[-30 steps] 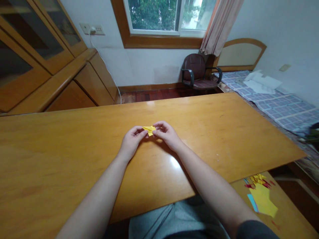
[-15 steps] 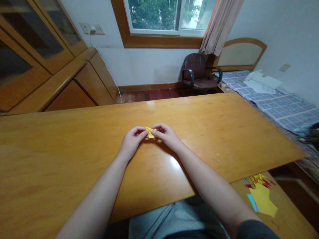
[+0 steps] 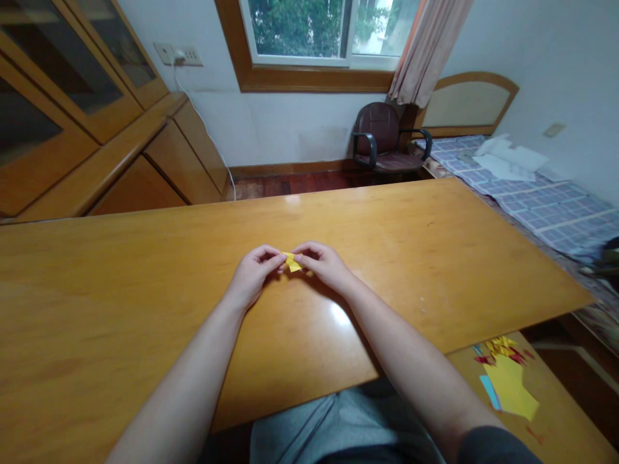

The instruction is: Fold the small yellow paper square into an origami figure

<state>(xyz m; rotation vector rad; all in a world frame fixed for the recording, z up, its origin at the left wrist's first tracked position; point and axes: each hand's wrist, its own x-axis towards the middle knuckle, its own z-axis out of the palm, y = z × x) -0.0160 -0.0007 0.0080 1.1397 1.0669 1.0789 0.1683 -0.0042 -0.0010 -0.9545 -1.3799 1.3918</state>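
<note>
A small piece of folded yellow paper is held between my two hands, just above the middle of the wooden table. My left hand pinches its left side between thumb and fingers. From the other side, my right hand grips the right edge with the thumb on top. Fingertips cover much of the paper, so its full shape is hidden.
On a lower surface at the right lie yellow paper sheets, a blue strip and a pile of yellow and red folded pieces. Beyond the table stand a brown armchair, a bed and a cabinet.
The yellow paper has turned between my fingers, and less of it shows now. Both hands have shifted only slightly, with their pinch kept.
</note>
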